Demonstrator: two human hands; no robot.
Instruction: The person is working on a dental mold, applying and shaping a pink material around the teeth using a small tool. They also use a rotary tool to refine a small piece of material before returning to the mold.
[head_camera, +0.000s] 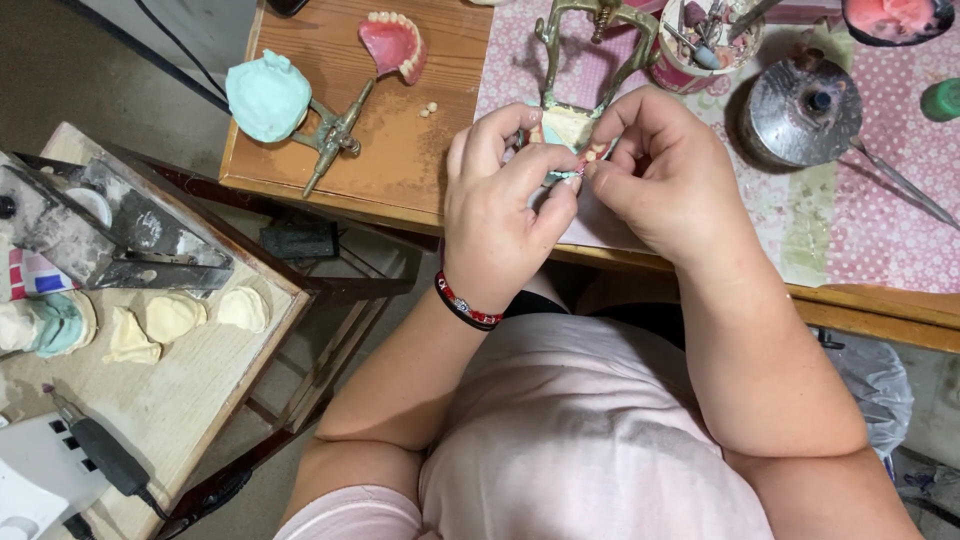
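Note:
My left hand (500, 205) and my right hand (655, 165) meet over the table edge, fingertips pinched together on a small tooth-like piece (577, 174). Just behind the fingers stands a brass dental articulator (590, 45) holding a pale cast with pink wax and teeth (570, 128). The left wrist wears a red and black beaded bracelet (465, 303). Most of the cast is hidden by my fingers.
A second articulator with a teal cast (268, 95) and a pink denture (395, 45) lie on the wooden board. A cup of tools (700, 45), a round metal burner (800, 110) and a pink bowl (895, 20) stand at the right. Plaster pieces (170, 318) and a handpiece (95, 445) rest on the left side table.

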